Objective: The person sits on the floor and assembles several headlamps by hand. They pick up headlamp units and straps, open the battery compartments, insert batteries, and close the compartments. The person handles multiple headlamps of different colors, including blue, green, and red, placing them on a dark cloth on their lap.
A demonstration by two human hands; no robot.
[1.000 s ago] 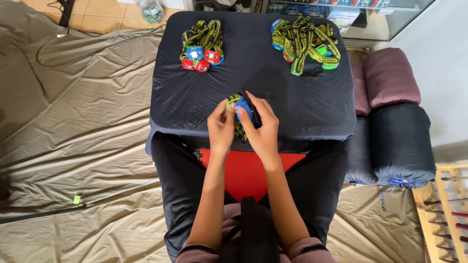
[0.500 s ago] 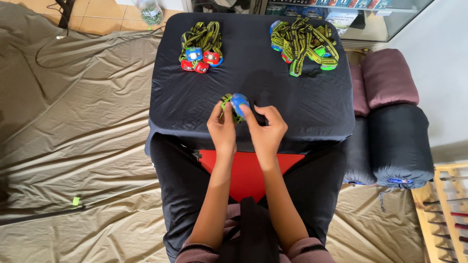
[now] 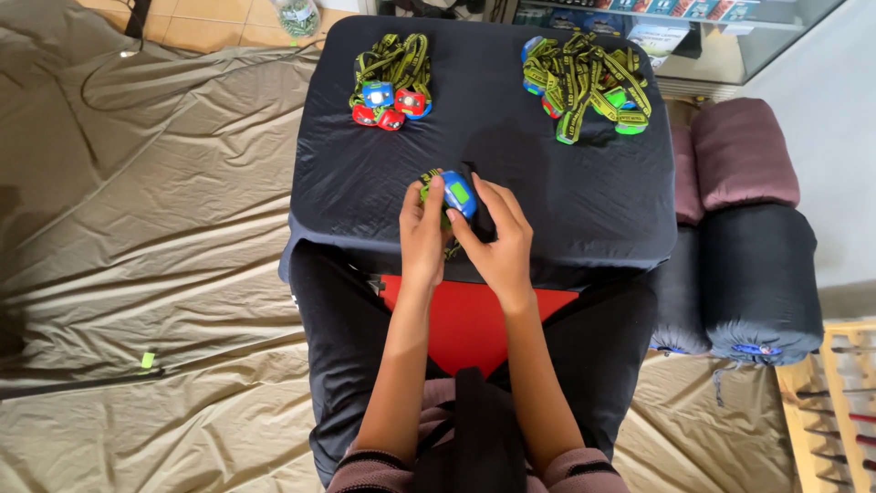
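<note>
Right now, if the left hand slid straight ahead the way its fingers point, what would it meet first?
Probably the small neat bunch of red and blue headlamps with yellow-black straps, across bare dark tablecloth; the left hand points up-table.

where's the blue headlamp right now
In the head view the blue headlamp sits between both hands, left hand and right hand, at the near edge of the dark-covered table.

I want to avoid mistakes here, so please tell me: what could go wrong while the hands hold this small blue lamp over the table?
1. Both hands, left hand and right hand, hold the blue headlamp near the table's front edge; if it slips, it may fall to the floor.
2. Its green strap is bunched under the fingers and might tangle.
3. The loose pile of headlamps looks knotted already.
</note>
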